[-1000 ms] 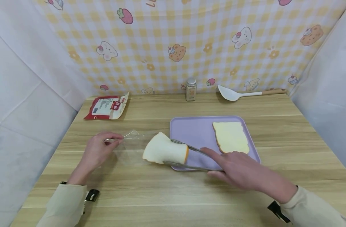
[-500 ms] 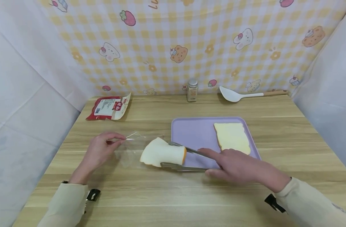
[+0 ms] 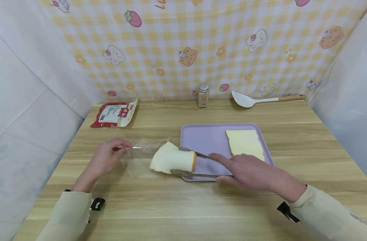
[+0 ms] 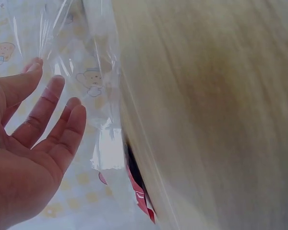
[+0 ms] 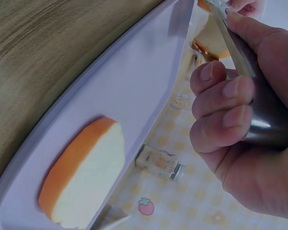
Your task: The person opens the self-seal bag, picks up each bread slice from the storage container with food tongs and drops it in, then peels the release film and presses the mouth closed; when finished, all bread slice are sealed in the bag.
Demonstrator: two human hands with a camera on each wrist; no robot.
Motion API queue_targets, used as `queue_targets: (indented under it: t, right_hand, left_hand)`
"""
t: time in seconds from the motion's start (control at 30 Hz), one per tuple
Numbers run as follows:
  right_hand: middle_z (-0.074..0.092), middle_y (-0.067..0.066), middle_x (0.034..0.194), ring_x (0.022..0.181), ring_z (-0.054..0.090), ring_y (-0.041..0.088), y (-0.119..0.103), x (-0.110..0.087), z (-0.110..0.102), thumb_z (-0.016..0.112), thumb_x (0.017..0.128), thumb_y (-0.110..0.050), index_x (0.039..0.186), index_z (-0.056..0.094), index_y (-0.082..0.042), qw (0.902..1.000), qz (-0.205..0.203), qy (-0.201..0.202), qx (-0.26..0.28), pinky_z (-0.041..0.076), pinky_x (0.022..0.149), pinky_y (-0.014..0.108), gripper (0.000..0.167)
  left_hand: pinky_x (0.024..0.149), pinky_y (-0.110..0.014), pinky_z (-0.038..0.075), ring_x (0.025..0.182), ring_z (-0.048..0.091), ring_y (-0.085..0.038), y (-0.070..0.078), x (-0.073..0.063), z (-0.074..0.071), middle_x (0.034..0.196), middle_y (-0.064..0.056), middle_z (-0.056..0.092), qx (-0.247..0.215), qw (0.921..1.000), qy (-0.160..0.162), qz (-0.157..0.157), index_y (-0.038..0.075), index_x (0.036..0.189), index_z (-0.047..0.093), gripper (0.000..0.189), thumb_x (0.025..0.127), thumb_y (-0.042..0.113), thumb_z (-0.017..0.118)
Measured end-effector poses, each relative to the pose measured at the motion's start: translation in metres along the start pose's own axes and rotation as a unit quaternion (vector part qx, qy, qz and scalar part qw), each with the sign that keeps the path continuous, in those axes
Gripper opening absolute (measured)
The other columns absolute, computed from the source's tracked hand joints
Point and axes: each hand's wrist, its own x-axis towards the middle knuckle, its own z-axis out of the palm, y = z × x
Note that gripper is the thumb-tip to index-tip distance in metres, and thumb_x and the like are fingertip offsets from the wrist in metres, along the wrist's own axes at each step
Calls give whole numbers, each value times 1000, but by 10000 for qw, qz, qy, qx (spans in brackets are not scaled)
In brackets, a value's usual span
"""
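My left hand (image 3: 106, 157) pinches the edge of a clear plastic bag (image 3: 141, 162) between thumb and index finger; in the left wrist view the film (image 4: 103, 96) hangs from the fingertips. My right hand (image 3: 252, 172) grips metal tongs (image 3: 206, 175), with fingers wrapped round the dark handle (image 5: 266, 112) in the right wrist view. Between the tong arms a white bread slice (image 3: 172, 159) with an orange-brown crust is squeezed into a bent shape. Its wide end overlaps the bag's right side, and its crust end lies over the left edge of the purple tray (image 3: 201, 134).
Another bread slice (image 3: 245, 144) lies on the tray's right side. Along the back stand or lie a red and white food packet (image 3: 114, 114), a small seasoning jar (image 3: 203, 95) and a white spatula (image 3: 245, 99) with a wooden handle. A checked cloth (image 3: 159, 50) hangs behind the table.
My right hand, the tongs and the bent bread slice have shifted slightly left, toward the bag. My left hand has stayed in nearly the same place, still pinching the film.
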Motion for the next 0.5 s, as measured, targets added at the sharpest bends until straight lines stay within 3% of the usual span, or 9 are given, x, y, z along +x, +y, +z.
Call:
queue_targets:
  t: [0.27,0.5]
  right_hand:
    - [42,-12,59,52,39,3,-3,7,1,61,106,-50,154,44,-18,9998,-190,22,-41,41,53,25,61]
    - [41,-13,59,51,38,2,-4,9,2,59,107,-50,156,43,-19,9994,-348,6,57,39,53,24,60]
  left_hand:
    - [87,-43,60,99,73,-30,3,1,-1,110,-15,77,-92,9999,89,-9,5,107,77,9,101,6,70]
    - [88,-52,61,101,74,-35,6,-1,0,111,-18,76,-194,9995,134,-212,3,108,75,11,101,6,68]
